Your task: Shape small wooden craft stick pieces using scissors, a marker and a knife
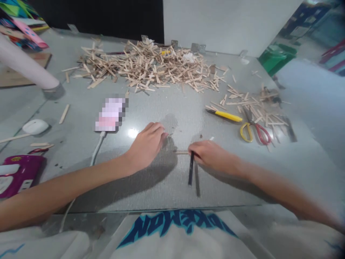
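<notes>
My right hand (208, 153) is closed around a thin dark stick (191, 169), whose lower end points toward the table's front edge. From under its fingers a thin wooden stick (182, 152) pokes out to the left. My left hand (150, 142) is over the table to the left of that wooden stick, fingers curled and pinched together. A tiny thin bit seems to show at its fingertips, too small to name. The palms of both hands are hidden from view.
A big heap of wooden sticks (161, 68) lies at the back. At right are a yellow-handled cutter (229, 116), scissors (262, 133) and more sticks (256, 108). At left sit a phone (110, 114) on a cable, a white mouse-like object (35, 126) and a purple case (31, 167).
</notes>
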Available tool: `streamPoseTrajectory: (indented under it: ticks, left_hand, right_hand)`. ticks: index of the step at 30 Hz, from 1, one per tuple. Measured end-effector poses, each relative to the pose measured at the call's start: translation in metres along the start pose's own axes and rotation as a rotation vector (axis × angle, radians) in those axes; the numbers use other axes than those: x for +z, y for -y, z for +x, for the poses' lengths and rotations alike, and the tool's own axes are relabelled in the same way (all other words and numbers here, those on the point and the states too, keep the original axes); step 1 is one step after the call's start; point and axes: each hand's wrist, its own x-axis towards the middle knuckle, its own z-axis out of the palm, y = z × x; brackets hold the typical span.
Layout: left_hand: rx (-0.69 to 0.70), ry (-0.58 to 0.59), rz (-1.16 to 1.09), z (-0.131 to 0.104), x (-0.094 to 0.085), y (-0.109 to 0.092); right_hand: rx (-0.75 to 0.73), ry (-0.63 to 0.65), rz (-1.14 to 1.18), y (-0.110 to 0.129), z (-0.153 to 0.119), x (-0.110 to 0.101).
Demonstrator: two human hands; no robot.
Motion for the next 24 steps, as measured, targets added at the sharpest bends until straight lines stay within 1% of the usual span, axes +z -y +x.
streamPoseTrajectory:
  ticks: [1, 3, 6, 7, 8, 10, 12, 13, 15, 16, 17, 18, 20, 24]
  left_hand:
    - [-0.016, 0.002, -0.008, 0.002, 0.001, 0.002]
    - [-0.027, 0.018, 0.018, 0.007, 0.003, 0.006]
    - [-0.012, 0.086, 0.045, 0.011, 0.008, 0.013]
    - [-0.012, 0.099, 0.040, 0.011, 0.009, 0.016]
    - [-0.014, 0.101, 0.035, 0.010, 0.010, 0.019]
    - [-0.016, 0.065, 0.046, 0.006, 0.012, 0.023]
    - [-0.013, 0.018, 0.064, 0.002, 0.011, 0.025]
    - [-0.017, 0.003, 0.069, 0.000, 0.011, 0.025]
    - [-0.034, -0.021, 0.081, -0.002, 0.011, 0.024]
    - [-0.041, -0.021, 0.088, -0.002, 0.011, 0.023]
    - [-0.047, -0.016, 0.096, -0.002, 0.011, 0.022]
    - [-0.048, -0.011, 0.100, -0.002, 0.012, 0.022]
    - [-0.047, -0.009, 0.102, -0.001, 0.013, 0.022]
    - [-0.039, -0.029, 0.147, -0.001, 0.014, 0.027]
  right_hand:
    - [0.027, -0.017, -0.030, -0.008, 0.008, -0.001]
    - [0.098, -0.093, -0.057, -0.034, 0.028, -0.008]
    - [0.267, -0.235, -0.120, -0.079, 0.057, -0.027]
    - [0.323, -0.264, -0.142, -0.090, 0.063, -0.032]
    - [0.346, -0.297, -0.157, -0.098, 0.067, -0.037]
    - [0.335, -0.341, -0.147, -0.100, 0.066, -0.041]
    - [0.231, -0.320, -0.066, -0.085, 0.057, -0.037]
    - [0.153, -0.268, -0.005, -0.074, 0.052, -0.032]
    - [-0.016, -0.087, 0.117, -0.051, 0.043, -0.022]
    - [-0.071, -0.020, 0.142, -0.043, 0.041, -0.017]
    - [-0.090, 0.001, 0.143, -0.038, 0.041, -0.013]
    - [-0.079, -0.014, 0.122, -0.037, 0.045, -0.011]
    - [-0.002, -0.089, 0.057, -0.046, 0.059, -0.012]
    - [0.166, -0.195, -0.055, -0.091, 0.105, -0.032]
